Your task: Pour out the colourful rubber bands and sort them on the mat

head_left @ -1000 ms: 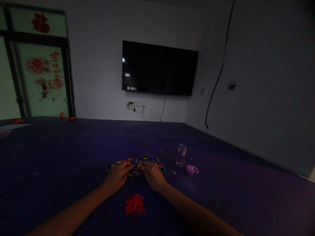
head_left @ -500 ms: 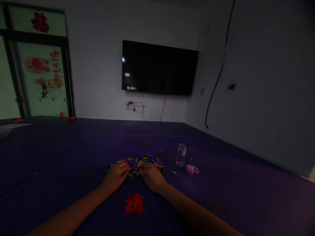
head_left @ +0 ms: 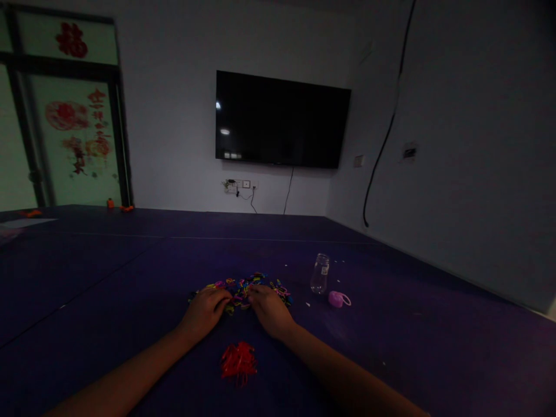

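My left hand [head_left: 207, 308] rests at the near left side of a mixed pile of small colourful loops [head_left: 241, 288], which look like rubber bands. Its fingers are curled and pressed together at the pile, and their tips are partly hidden. From the right, my right hand [head_left: 268, 308] reaches into the same pile, fingers bent together with the tips among the loops. Whatever either hand pinches is too small and dark to make out. Nearer to me, between my forearms, lies a separate heap of red loops [head_left: 238, 361].
Right of the pile stands a clear bottle [head_left: 319, 277] without its cap. Beside it lies a pink cap with a loop handle [head_left: 336, 299]. White scraps dot the dark purple surface [head_left: 391, 336]. Small orange objects [head_left: 126, 208] sit at the far left, near the door.
My right hand has shifted very slightly to the right, its fingertips still in the pile. The left hand's fingers have moved a little. The red heap, bottle and cap look unmoved.
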The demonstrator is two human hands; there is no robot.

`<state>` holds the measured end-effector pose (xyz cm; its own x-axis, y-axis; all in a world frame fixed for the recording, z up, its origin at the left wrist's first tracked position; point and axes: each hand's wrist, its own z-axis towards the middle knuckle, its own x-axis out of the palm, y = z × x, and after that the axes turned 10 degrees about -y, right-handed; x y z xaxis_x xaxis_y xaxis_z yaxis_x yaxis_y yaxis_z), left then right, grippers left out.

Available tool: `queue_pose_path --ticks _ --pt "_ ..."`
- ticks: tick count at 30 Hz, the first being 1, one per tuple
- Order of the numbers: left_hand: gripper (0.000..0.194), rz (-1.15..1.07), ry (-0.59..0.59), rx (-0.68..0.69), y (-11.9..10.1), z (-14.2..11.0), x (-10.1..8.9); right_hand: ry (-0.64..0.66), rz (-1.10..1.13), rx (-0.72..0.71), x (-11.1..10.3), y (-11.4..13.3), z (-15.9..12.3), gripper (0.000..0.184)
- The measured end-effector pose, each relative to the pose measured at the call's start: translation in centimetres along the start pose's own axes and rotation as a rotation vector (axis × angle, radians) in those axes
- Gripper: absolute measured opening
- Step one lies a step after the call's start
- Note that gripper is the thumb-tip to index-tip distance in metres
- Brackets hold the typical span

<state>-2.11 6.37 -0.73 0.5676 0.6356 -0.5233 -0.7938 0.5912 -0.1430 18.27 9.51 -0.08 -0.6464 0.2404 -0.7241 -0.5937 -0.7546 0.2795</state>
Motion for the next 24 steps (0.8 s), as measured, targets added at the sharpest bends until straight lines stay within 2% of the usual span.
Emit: queue_pose_path --ticks 5,14,24 --pt "0.017 -0.010 0.027 -0.044 -0.24 0.04 -0.22 -0.058 0.049 0.039 -0.45 0.21 0.10 0.033" --pt "0.012 -0.019 0.071 -0.119 -0.72 0.39 -0.50 -0.065 0.039 0.065 -0.40 0.02 0.07 0.031" --pt "0.015 0.020 0.034 -0.028 -0.53 0.16 -0.24 -0.070 0.079 0.004 -0.43 -0.05 0.13 0.033"
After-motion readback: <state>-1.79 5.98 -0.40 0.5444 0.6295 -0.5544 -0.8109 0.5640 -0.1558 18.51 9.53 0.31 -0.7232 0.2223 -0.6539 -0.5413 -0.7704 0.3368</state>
